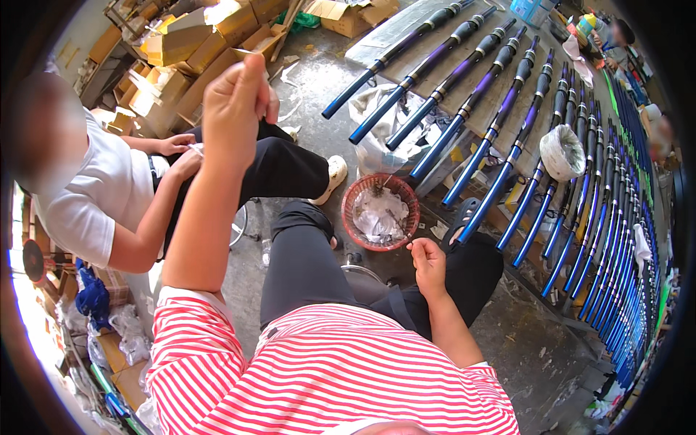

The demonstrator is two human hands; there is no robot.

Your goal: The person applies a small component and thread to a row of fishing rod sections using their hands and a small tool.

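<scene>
My left hand (235, 112) is raised high at the left of the view, its thumb and fingers pinched together. A small thin pale sliver (250, 52) shows at its fingertips; its kind is unclear. Low over my right thigh, my right hand (428, 267) is closed in a pinch beside a red plastic basket (349, 226). Something thin and dark at its fingertips is too small to name. Crumpled white scraps (378, 217) lie inside the basket. To the right, many blue and purple fishing rods (482, 87) rest side by side, their blue ends jutting over the table edge.
A co-worker in a white shirt (90, 196) sits close on my left, hands together over the lap. Cardboard boxes (185, 43) are piled at the back left. A white roll (562, 153) sits on the rods, and a pale bag (377, 105) hangs beneath the table (395, 47).
</scene>
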